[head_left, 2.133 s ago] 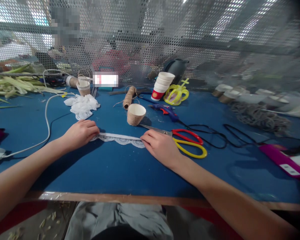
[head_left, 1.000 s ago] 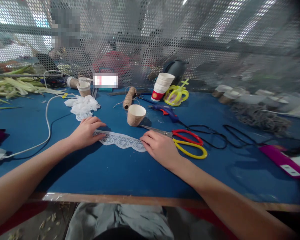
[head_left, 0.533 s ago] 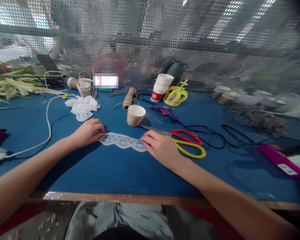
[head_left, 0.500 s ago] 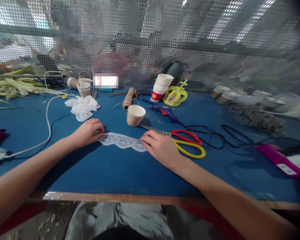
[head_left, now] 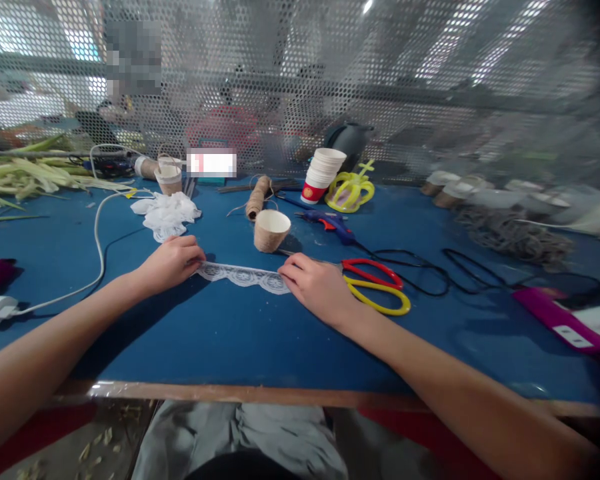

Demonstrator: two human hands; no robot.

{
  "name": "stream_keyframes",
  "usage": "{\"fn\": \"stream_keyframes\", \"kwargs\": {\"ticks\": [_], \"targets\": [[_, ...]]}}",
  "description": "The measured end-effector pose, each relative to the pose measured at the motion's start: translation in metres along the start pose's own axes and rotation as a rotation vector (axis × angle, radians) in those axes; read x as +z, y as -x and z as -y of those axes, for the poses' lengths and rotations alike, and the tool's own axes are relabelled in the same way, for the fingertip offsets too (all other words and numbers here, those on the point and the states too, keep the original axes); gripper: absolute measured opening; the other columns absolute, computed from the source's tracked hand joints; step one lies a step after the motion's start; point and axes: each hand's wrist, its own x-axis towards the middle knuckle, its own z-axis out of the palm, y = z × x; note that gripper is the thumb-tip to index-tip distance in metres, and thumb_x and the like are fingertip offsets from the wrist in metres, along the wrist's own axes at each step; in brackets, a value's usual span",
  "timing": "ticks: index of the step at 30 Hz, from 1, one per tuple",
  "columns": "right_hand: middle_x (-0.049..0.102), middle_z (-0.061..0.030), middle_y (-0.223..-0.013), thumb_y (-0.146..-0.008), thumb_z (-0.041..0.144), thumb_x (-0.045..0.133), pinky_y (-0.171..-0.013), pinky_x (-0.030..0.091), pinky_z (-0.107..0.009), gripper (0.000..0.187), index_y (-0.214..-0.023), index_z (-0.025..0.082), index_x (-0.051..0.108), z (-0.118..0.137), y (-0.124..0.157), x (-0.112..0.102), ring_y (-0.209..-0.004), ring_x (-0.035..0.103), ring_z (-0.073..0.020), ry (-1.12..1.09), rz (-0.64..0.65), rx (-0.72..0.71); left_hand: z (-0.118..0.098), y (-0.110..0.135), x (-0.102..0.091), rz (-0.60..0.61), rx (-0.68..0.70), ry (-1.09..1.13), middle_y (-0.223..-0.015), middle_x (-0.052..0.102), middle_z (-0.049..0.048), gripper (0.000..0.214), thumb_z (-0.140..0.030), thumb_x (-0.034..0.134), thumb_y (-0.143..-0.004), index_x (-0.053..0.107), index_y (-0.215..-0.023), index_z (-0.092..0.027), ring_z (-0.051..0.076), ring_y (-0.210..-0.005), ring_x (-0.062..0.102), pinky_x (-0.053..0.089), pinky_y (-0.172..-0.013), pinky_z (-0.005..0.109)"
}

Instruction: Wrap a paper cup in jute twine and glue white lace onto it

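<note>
A strip of white lace trim [head_left: 245, 276] with a scalloped lower edge is stretched between my two hands. My left hand [head_left: 173, 263] pinches its left end, and my right hand [head_left: 317, 287] pinches the right end; the fingertips partly hide both ends. Just beyond the strip stands a paper cup wrapped in brown twine [head_left: 272, 231], open end up. Scissors with red and yellow handles [head_left: 379, 303] lie behind and beside my right hand, which covers part of their blades. Past my left hand sits a crumpled heap of white lace [head_left: 167, 213].
Behind the wrapped cup lies a twine spool [head_left: 258, 198]. A blue glue gun [head_left: 333, 225] trails a black cord rightward. Farther back are stacked paper cups [head_left: 325, 170] and a yellow crown-shaped piece [head_left: 350, 190]. Purple power strips lie at both sides, with grey yarn [head_left: 517, 233] at right.
The lace strip has tilted and now looks narrower, its upper edge pulled straighter. Both hands have shifted very slightly, still pinching the ends. The other things have stayed in place.
</note>
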Motion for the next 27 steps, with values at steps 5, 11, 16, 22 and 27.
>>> {"fn": "stream_keyframes", "kwargs": {"ticks": [5, 11, 16, 22, 27], "targets": [[0.067, -0.0058, -0.088, -0.087, 0.016, 0.047, -0.054, 0.037, -0.024, 0.021, -0.084, 0.016, 0.068, 0.001, 0.005, 0.001, -0.071, 0.062, -0.0145, 0.008, -0.003, -0.023, -0.001, 0.003, -0.004, -0.004, -0.019, -0.014, -0.078, 0.061, 0.0063, 0.011, -0.013, 0.050, -0.076, 0.061, -0.075, -0.015, 0.018, -0.072, 0.058, 0.045, -0.066, 0.029], [0.066, -0.0059, -0.087, -0.087, 0.015, 0.046, -0.056, 0.038, -0.024, 0.021, -0.083, 0.016, 0.067, 0.003, 0.008, 0.001, -0.072, 0.062, -0.0148, 0.021, -0.015, -0.052, 0.003, 0.008, -0.006, 0.055, 0.017, -0.066, -0.076, 0.065, 0.0046, 0.015, -0.019, 0.050, -0.082, 0.063, -0.078, -0.016, 0.019, -0.074, 0.059, 0.042, -0.069, 0.031], [0.067, -0.0062, -0.088, -0.086, 0.013, 0.047, -0.055, 0.039, -0.025, 0.020, -0.083, 0.016, 0.067, 0.004, 0.012, -0.001, -0.073, 0.062, -0.0157, 0.026, -0.001, -0.063, 0.001, 0.012, -0.009, 0.054, 0.072, -0.131, -0.078, 0.066, 0.0041, 0.019, -0.022, 0.049, -0.084, 0.067, -0.080, -0.019, 0.018, -0.076, 0.059, 0.041, -0.072, 0.033], [0.067, -0.0071, -0.088, -0.085, 0.011, 0.047, -0.058, 0.043, -0.025, 0.021, -0.083, 0.016, 0.067, 0.005, 0.014, -0.004, -0.074, 0.062, -0.0161, 0.023, 0.025, -0.075, -0.004, 0.013, -0.012, 0.056, 0.119, -0.163, -0.077, 0.066, 0.0049, 0.024, -0.021, 0.046, -0.086, 0.069, -0.080, -0.020, 0.019, -0.075, 0.059, 0.040, -0.073, 0.035], [0.066, -0.0079, -0.089, -0.086, 0.011, 0.045, -0.060, 0.045, -0.025, 0.022, -0.084, 0.015, 0.067, 0.006, 0.016, -0.005, -0.075, 0.062, -0.0167, 0.012, 0.037, -0.078, -0.005, 0.018, -0.012, 0.060, 0.109, -0.162, -0.078, 0.067, 0.0058, 0.026, -0.021, 0.044, -0.086, 0.070, -0.086, -0.021, 0.021, -0.077, 0.059, 0.040, -0.075, 0.036]]}}
